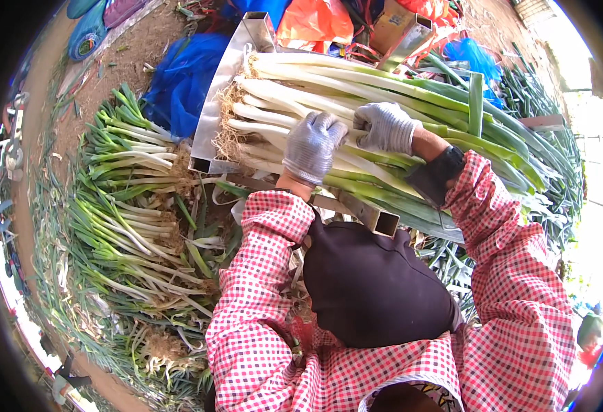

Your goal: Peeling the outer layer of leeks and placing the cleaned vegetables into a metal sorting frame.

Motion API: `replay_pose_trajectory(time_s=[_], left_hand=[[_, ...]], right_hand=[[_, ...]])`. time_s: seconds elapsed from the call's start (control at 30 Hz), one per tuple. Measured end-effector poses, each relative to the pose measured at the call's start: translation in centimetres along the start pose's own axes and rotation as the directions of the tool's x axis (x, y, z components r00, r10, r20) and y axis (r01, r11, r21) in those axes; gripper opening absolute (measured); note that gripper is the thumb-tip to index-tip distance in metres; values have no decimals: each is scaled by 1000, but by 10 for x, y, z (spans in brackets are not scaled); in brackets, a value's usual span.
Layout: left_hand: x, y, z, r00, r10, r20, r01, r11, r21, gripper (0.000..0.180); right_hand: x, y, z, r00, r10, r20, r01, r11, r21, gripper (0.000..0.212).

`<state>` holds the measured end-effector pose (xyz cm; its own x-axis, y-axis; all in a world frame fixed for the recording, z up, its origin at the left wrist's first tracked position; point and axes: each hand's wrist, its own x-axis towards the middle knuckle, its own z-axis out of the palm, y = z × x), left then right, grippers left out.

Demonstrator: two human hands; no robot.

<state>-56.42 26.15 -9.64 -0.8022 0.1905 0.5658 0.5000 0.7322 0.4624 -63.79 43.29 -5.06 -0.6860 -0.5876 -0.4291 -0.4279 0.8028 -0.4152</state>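
Gloved hands at a bundle of leeks on a metal stand

Grip, left: one hand (314, 147) in a grey glove, fingers curled inward, resting over the white shanks towards the stand's near side. Whether it pinches a single stalk cannot be told.

Grip, right: one hand (389, 128), glove likewise grey, just beside the left, fingers bent and thumb side turned towards it. Anything caught between the fingertips is hidden.

Principal item: long leeks (411, 93), many, lying across the metal stand (217, 96); roots (229, 123) over its left end, green leaves running past its right end.

Step in hand, as judged: sorting or gathering stalks, both hands at mid-length. A next move would call for a firm but gentle closing on the shanks, root ends kept level.

Wearer: checked sleeves (267, 254) and a dark cloth (377, 288), at the stand's near side.

Surroundings, by the stand:
– left: shorter leeks (136, 220) in rows on the ground, roots towards the stand;
– left, just beside its far corner: blue netting (186, 82);
– beyond: an orange bag (315, 24) and a brown box (391, 27);
– beyond, to the right: a second blue bundle (476, 58);
– right: a heap of dark green leaves (555, 178).
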Motion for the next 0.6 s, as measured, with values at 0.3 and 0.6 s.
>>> replay_pose_trajectory(time_s=[0.3, 0.6], left_hand=[[-22, -8, -20, 998, -33, 52, 31, 998, 46, 13], [-29, -15, -69, 561, -823, -86, 379, 348, -857, 11]], right_hand=[[0, 1, 4, 998, -51, -49, 52, 998, 27, 27], [-13, -22, 15, 892, -311, -328, 238, 940, -245, 46]])
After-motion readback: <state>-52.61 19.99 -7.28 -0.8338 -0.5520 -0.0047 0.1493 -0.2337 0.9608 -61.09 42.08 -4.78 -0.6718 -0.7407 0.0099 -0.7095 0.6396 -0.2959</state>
